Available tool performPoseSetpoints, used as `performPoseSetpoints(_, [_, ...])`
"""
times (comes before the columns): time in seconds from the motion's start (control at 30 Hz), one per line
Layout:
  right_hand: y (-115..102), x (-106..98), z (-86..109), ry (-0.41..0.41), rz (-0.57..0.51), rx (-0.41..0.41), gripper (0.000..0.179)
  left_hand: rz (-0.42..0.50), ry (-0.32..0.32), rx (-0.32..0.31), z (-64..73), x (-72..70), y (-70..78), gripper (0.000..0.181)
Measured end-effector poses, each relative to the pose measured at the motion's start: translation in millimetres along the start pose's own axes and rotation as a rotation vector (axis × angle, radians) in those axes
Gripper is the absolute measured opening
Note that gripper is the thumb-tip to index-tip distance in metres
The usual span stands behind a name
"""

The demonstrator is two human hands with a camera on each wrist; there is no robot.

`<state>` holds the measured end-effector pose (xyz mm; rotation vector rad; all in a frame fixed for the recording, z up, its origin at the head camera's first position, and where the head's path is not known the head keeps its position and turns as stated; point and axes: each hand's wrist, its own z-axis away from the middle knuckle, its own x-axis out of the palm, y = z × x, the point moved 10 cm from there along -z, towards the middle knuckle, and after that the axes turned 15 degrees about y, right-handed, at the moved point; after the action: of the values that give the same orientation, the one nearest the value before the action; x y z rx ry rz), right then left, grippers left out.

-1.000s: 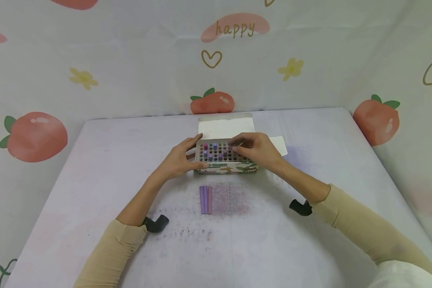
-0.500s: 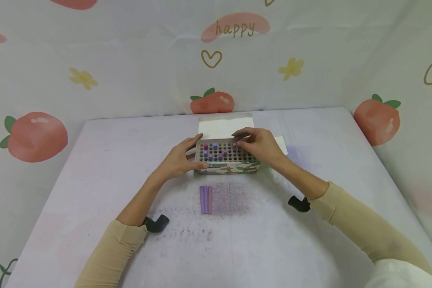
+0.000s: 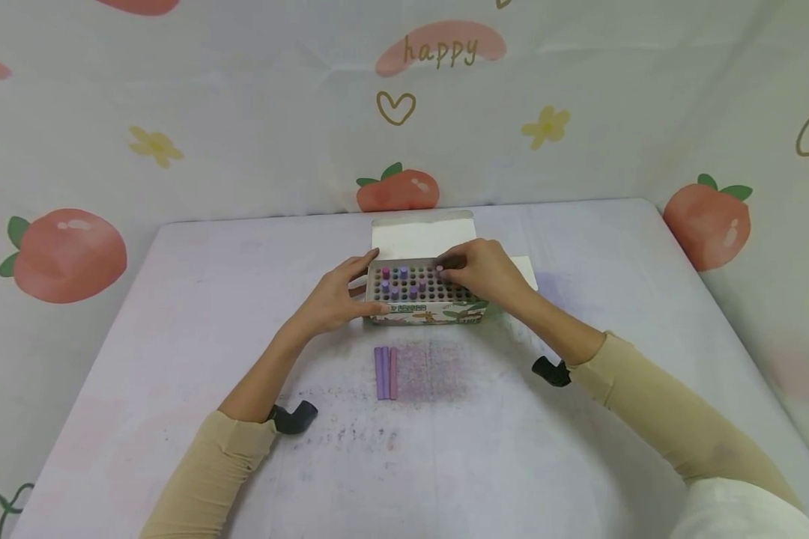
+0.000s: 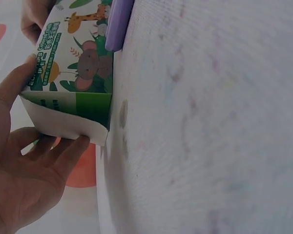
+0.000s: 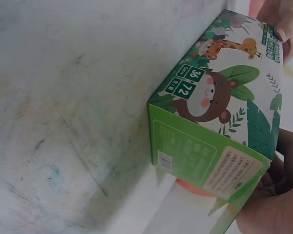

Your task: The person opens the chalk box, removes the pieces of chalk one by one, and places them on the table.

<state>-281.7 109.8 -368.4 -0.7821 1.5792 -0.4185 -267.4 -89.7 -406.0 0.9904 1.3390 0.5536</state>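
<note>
The white-and-green chalk box (image 3: 426, 314) with printed animals stands open, its top a grid of holes. My left hand (image 3: 333, 299) grips its left end, thumb on the front and fingers on the left flap and back corner. At the back row, right of the middle, my right hand (image 3: 482, 271) pinches a pale pink chalk stick (image 3: 440, 268) upright at a hole; its lower part is hidden. Several purple chalks and a magenta chalk (image 3: 386, 272) stand in other holes. Before the box lie two purple chalks (image 3: 382, 373) and a pink chalk (image 3: 394, 373).
The box's lid (image 3: 423, 238) is folded back behind it, and a side flap (image 3: 525, 271) sticks out on the right. Purple-pink chalk dust (image 3: 431, 372) marks the white tablecloth (image 3: 243, 284). A printed cloth backdrop (image 3: 276, 112) closes the far side.
My right hand has shifted slightly right and back along the box, and the pale pink chalk now shows at its fingertips. The left hand keeps its place on the box.
</note>
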Motion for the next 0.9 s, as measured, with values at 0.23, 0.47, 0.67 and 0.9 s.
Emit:
performPoseSetpoints(0.23, [1.6,3.0,-1.1,-0.023,0.071,0.006,0.025,-0.006,0.001,-0.006,1.1,-0.1,0.4,0.1])
performPoseSetpoints(0.47, [1.4,2.0,-1.8,-0.01,0.083,0.008,0.026,-0.004,0.008,-0.004,0.6,-0.1,-0.1,0.1])
performPoseSetpoints(0.67, [1.6,2.2,-0.9,0.022,0.065,-0.02,0.024,0.0,0.009,0.001,0.7,0.5,0.3,0.099])
performPoseSetpoints(0.9, [-5.4,0.1,3.0,0.062,0.057,-0.112,0.018,-0.006,0.003,0.002,1.0,1.3,1.9,0.1])
